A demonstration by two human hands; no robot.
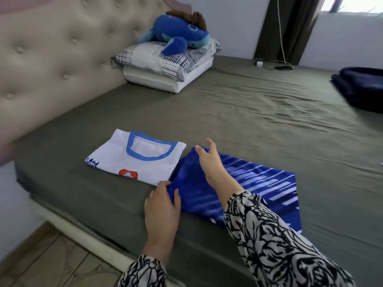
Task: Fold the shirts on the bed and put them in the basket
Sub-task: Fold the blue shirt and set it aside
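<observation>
A folded white shirt (136, 158) with a light-blue collar and a red print lies on the grey-green bed sheet (248, 121) near the front edge. Right beside it lies a blue shirt (248, 189) with pale stripes, partly folded. My left hand (162, 206) pinches the blue shirt's near left corner between thumb and fingers. My right hand (209, 160) hovers over the shirt's far left edge with its fingers spread and relaxed. No basket is in view.
Stacked pillows (165, 65) with a blue plush toy (180, 36) sit against the tufted headboard (51, 59). A dark blue folded blanket (360, 85) lies at the right. A charger and cable (279, 67) rest at the bed's far side. Wooden floor (51, 262) shows at the lower left.
</observation>
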